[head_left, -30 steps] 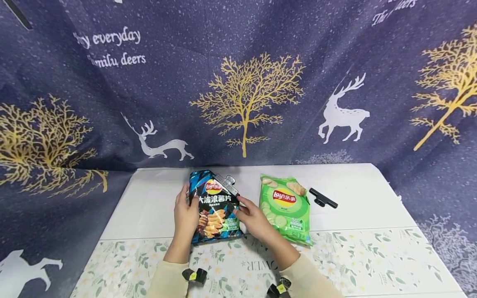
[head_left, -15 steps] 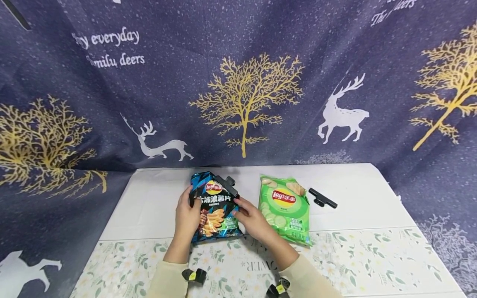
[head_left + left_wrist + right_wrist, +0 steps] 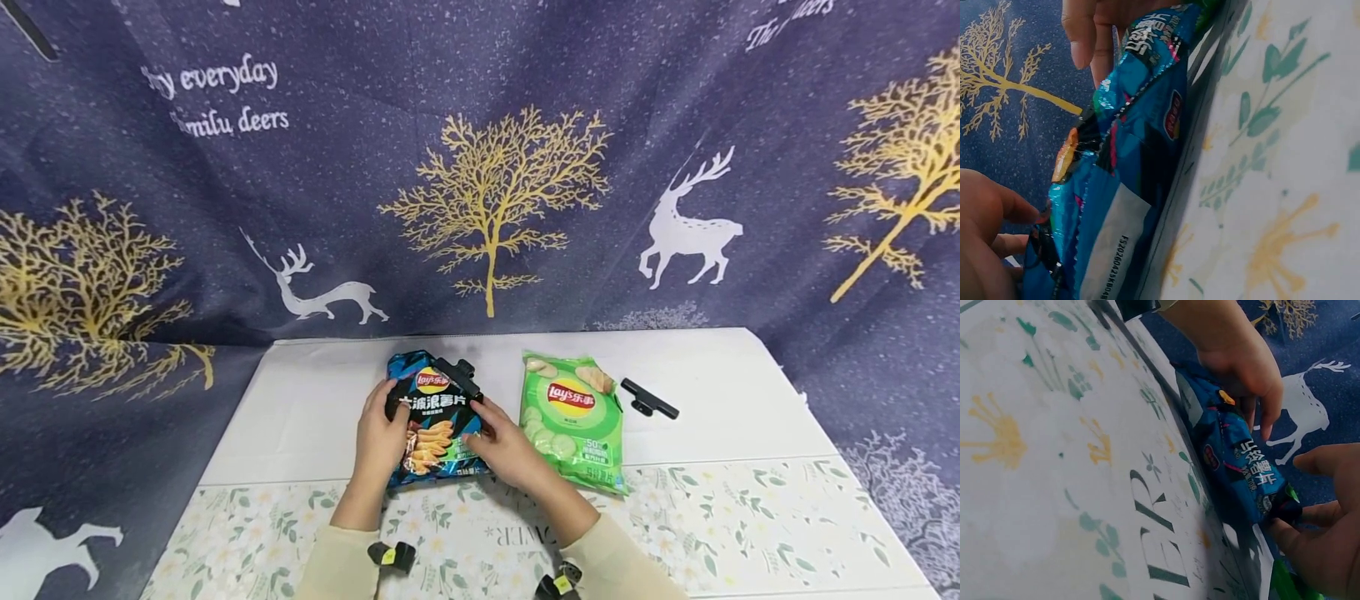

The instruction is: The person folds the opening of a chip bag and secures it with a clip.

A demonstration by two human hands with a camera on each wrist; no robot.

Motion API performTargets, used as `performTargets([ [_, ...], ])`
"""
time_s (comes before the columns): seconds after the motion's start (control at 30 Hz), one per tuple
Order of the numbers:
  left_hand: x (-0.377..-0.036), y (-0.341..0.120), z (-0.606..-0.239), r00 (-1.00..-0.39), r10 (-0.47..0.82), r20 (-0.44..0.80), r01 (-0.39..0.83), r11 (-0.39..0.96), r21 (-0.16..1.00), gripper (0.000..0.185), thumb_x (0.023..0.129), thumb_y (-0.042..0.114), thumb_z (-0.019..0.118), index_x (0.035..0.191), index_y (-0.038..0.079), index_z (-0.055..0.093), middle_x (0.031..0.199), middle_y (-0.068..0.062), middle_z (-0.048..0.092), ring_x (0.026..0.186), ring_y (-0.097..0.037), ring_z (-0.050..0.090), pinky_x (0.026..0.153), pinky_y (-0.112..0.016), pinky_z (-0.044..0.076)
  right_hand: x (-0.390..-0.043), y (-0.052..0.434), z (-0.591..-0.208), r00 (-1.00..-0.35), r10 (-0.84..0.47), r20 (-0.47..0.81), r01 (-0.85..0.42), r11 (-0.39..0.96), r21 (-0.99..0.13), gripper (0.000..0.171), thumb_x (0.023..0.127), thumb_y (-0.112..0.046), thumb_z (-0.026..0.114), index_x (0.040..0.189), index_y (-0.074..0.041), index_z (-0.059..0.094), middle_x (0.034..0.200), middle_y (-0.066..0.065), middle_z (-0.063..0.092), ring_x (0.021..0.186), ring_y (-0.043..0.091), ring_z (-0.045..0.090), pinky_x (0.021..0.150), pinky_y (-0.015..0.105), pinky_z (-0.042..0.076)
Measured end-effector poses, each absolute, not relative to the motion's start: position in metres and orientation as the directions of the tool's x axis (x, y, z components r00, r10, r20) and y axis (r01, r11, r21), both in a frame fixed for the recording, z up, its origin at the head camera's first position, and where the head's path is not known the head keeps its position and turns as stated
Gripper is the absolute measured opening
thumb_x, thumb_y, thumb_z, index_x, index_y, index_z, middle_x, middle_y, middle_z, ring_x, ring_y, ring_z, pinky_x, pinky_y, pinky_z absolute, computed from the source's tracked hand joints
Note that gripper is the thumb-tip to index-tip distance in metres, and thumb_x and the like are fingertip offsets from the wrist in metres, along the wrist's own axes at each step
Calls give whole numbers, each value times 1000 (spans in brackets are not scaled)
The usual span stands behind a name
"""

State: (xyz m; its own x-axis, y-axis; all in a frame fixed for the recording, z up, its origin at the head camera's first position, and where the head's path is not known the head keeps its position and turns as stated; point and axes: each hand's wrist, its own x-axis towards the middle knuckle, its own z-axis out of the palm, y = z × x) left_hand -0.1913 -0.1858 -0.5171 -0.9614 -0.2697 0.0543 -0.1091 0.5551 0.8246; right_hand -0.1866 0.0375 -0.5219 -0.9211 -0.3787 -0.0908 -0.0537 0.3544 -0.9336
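A blue-and-black bag of potato chips lies left of the table's middle. A black bag clip sits aslant across its top right corner. My left hand holds the bag's left side, thumb over the front. On the right side, my right hand holds the lower edge below the clip with thumb and fingers. The left wrist view shows the bag's bottom edge with a white printed label, and left fingers against its near end. In the right wrist view, right fingers reach round the bag's corner.
A green bag of potato chips lies to the right, close to my right hand. Beyond it is a second black bag clip. The white table has a flowered front part, and a dark curtain hangs behind.
The blue-and-black bag has shifted slightly toward me, the clip moving with it. My left hand has slid a little to the right. The green bag and loose clip stay put.
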Motion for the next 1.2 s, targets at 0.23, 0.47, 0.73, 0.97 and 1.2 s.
performTargets([
  [0.23,-190,-185,-521,-972,-236,18,-126,583,803,54,101,19,53,152,8,44,165,-21,26,151,-45,27,120,-64,26,-184,37,-522,-918,-387,-91,-69,380,-922,68,99,-32,62,157,-10,37,168,20,18,140,37,49,111,48,47],
  [0.47,-190,-185,-521,-973,-229,-6,-143,586,798,47,101,20,52,147,8,50,165,-21,25,151,-46,27,120,-64,26,-184,37,-522,-915,-397,-76,-88,380,-921,64,100,-27,58,158,-8,35,168,22,17,141,38,48,111,48,46],
  [0.73,-190,-188,-521,-974,-228,-2,-141,595,791,46,102,20,52,146,7,52,163,-24,28,149,-48,29,121,-64,24,-182,36,-521,-920,-383,-77,-108,439,-892,66,99,-28,60,158,-10,35,168,22,17,147,42,37,116,54,39],
  [0.97,-188,-190,-520,-972,-236,-4,-148,594,790,44,103,20,52,145,7,53,163,-23,31,148,-48,30,121,-64,24,-181,36,-519,-919,-387,-77,-105,428,-898,65,99,-29,61,156,-8,38,168,23,16,148,44,35,116,57,38],
  [1.2,-188,-189,-519,-971,-240,3,-143,590,795,43,102,21,52,143,7,55,161,-20,36,149,-45,32,121,-62,25,-182,37,-519,-919,-385,-85,-94,424,-901,65,99,-29,61,156,-8,39,168,23,16,149,43,34,116,56,38],
])
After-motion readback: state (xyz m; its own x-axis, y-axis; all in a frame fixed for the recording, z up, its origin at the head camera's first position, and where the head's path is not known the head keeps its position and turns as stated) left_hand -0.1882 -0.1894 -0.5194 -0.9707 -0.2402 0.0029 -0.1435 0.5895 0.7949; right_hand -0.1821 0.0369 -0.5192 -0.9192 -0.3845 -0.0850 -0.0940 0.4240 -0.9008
